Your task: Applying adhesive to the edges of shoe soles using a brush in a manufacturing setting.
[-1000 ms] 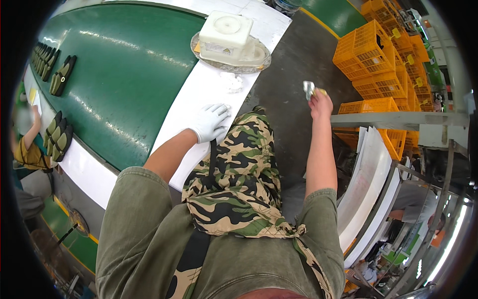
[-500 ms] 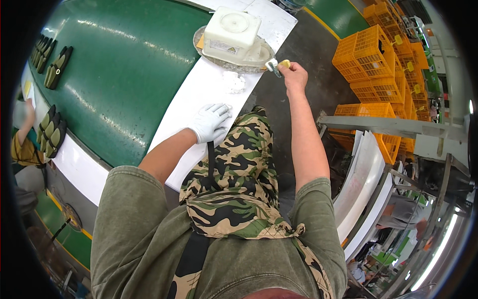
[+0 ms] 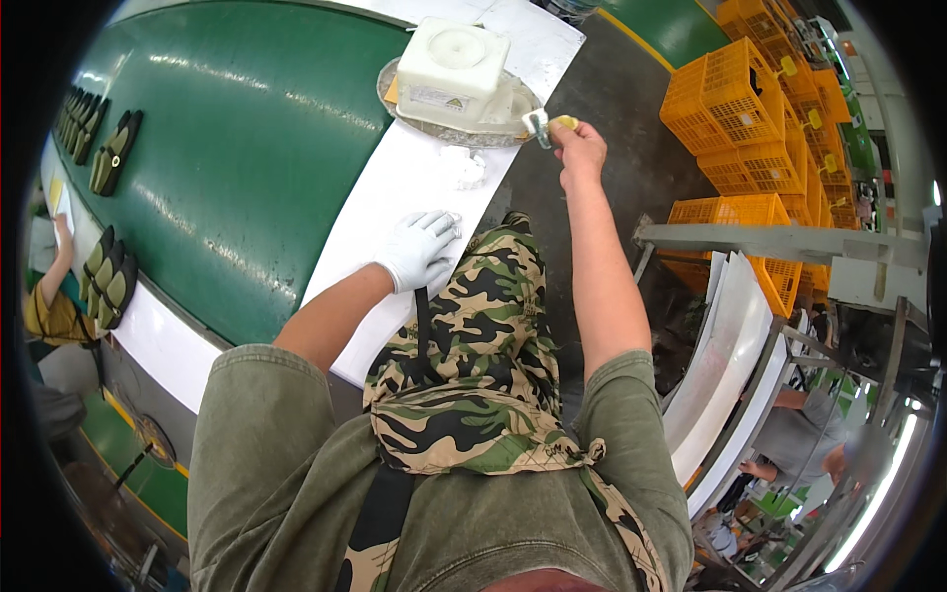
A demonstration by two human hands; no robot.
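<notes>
My left hand [image 3: 416, 252], in a white glove, lies with its fingers stretched out on the edge of the white tabletop [image 3: 350, 261]. Something small and greyish shows at its fingertips, too covered to name. My bare right hand [image 3: 582, 156] is closed round the yellow handle of a small brush [image 3: 538, 128] with a whitish head. The brush is beside the right end of a stained oval tray [image 3: 434, 126]. On that tray stands a square white plastic container [image 3: 454, 64]. A crumpled white wad [image 3: 462, 166] lies just in front of the tray.
A green conveyor belt [image 3: 237, 148] runs along the left, carrying dark green shoe parts [image 3: 115, 153]. More shoe parts [image 3: 110, 281] lie near a co-worker [image 3: 54, 286] at far left. Stacked orange crates [image 3: 725, 104] and a metal frame [image 3: 769, 237] stand to the right.
The brush in my right hand has tilted slightly. My left hand stays on the tabletop. The whole view has shifted a little, and a person at far right shows more fully.
</notes>
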